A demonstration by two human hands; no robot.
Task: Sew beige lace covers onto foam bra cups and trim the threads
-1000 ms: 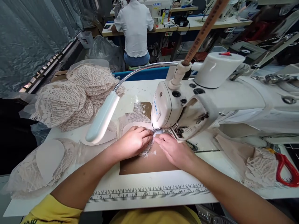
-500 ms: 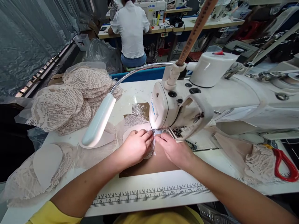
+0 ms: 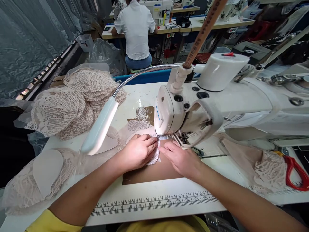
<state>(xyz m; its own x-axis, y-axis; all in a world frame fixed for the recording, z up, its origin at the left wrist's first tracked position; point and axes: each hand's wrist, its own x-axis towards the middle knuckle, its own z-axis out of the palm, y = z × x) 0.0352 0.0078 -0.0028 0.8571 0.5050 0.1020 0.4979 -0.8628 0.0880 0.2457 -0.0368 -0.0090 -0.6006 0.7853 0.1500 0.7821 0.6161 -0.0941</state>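
My left hand [image 3: 138, 151] lies curled on a beige lace piece [image 3: 154, 157] just in front of the presser foot of the white sewing machine [image 3: 193, 109], fingers pressed together on the lace. My right hand [image 3: 180, 158] rests beside it on the right, fingers flat and together, fingertips on the lace edge near the needle. The lace runs back under the machine head over a padded cup [image 3: 141, 132]. A brown sheet [image 3: 149, 174] lies under both hands.
A pile of lace cups [image 3: 72, 100] sits at the back left, more lace with a foam cup [image 3: 43, 170] at the near left. The gooseneck lamp [image 3: 98, 129] hangs over the table's left. Red-handled scissors [image 3: 295, 172] and lace scraps lie right. A person in white sits behind.
Both hands have stayed at the needle, shifting only slightly; the lace under them has been fed a little. The view has tilted a bit.
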